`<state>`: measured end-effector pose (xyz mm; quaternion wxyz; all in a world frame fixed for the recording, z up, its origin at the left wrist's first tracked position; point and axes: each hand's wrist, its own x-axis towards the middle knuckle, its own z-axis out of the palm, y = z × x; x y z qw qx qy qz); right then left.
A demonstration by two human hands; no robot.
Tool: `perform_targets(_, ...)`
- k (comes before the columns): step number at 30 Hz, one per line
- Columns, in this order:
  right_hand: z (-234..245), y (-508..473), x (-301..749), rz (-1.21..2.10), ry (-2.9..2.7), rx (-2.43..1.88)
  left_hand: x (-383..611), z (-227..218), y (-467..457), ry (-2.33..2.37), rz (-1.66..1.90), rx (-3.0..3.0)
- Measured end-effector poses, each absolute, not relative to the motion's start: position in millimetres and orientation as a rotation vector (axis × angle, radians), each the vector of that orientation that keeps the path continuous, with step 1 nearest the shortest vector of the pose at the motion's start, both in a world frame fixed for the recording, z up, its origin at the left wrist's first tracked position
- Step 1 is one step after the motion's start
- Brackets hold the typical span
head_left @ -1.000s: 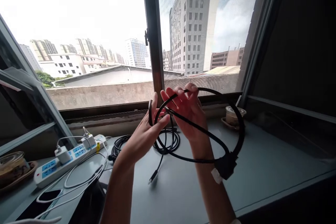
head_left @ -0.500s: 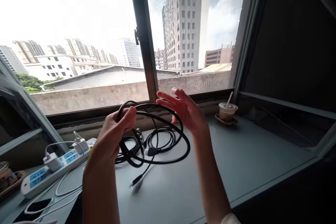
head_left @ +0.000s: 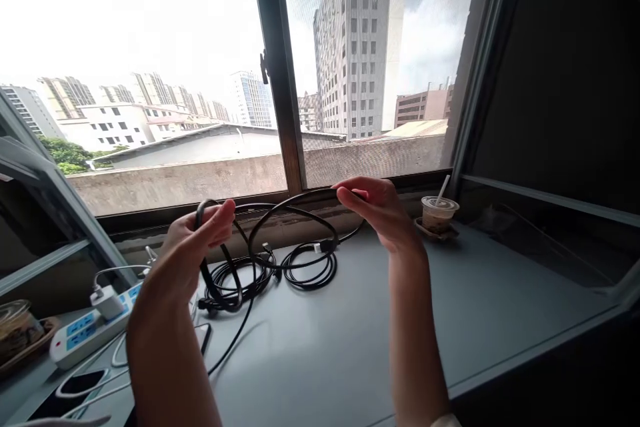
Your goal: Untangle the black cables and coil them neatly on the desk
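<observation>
Mid-frame, the left hand (head_left: 200, 240) and right hand (head_left: 377, 210) each pinch a thick black rubber cable (head_left: 290, 203) above the grey worktop (head_left: 350, 340).

no words or numbers can be read here. the white power strip (head_left: 83, 337) has blue sockets and a small red spot, but any writing on it is too small to make out. the cup (head_left: 439, 212) by the window may have a label, but it is too far off to tell. the black cable (head_left: 310, 193) shows no print, and the tall building (head_left: 360, 47) outside shows no sign.
</observation>
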<state>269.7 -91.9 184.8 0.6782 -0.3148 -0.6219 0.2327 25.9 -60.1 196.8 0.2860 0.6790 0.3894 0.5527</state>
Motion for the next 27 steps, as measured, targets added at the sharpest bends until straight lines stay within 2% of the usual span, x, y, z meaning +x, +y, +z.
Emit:
perform_targets(5, 174.9, -82.0, 297.4, 0.342, -1.318, -0.755, 3.7, 196.5, -61.7, 0.803, 1.213, 1.748)
perform_targets(11, 167.4, -76.6, 316.4, 0.228, -1.199, -0.799, 11.1, 190.5, -57.8, 0.651, 1.202, 1.690)
perform_targets(22, 182.7, -113.1, 289.7, 0.293, -1.846, -0.714, 65.3, 190.6, -60.0, 0.934, 1.720, 1.456)
perform_targets(27, 169.6, -124.0, 331.2, 0.197, -1.686, -0.738, 42.7, 194.4, -57.3, 0.999, 2.013, 1.283)
